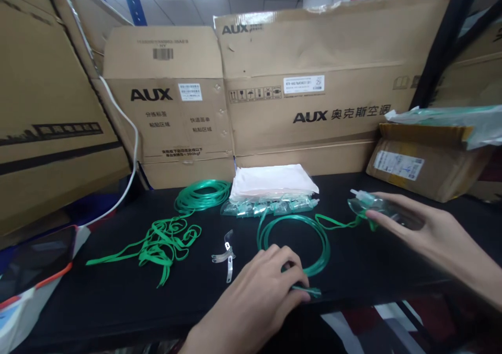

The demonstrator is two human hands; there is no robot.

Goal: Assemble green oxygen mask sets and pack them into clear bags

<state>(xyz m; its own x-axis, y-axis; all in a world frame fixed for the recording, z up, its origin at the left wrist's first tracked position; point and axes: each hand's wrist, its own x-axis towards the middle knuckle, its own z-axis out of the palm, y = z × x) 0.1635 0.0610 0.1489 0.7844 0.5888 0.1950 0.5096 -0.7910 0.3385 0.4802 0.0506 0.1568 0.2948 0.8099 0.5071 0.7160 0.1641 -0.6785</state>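
A coil of clear green tubing (pixel 327 252) lies on the black table, and my left hand (pixel 270 281) rests over its near edge. The fingers of that hand pinch a green tube end (pixel 314 291) at the table's front. My right hand (pixel 415 223) holds a clear plastic oxygen mask (pixel 368 201) between thumb and fingers, to the right of the coil. From the mask a green elastic strap (pixel 333 222) trails left toward the coil. Part of the mask is hidden by my fingers.
Behind the coil, white sheets (pixel 274 179) lie above several clear mask pieces (pixel 270 207). Another green coil (pixel 204 194), tangled green straps (pixel 160 244) and small metal strips (pixel 228 260) lie left. A phone (pixel 39 260), an open carton (pixel 415 160) and tall cardboard panels (pixel 314 82) surround the table (pixel 117 307).
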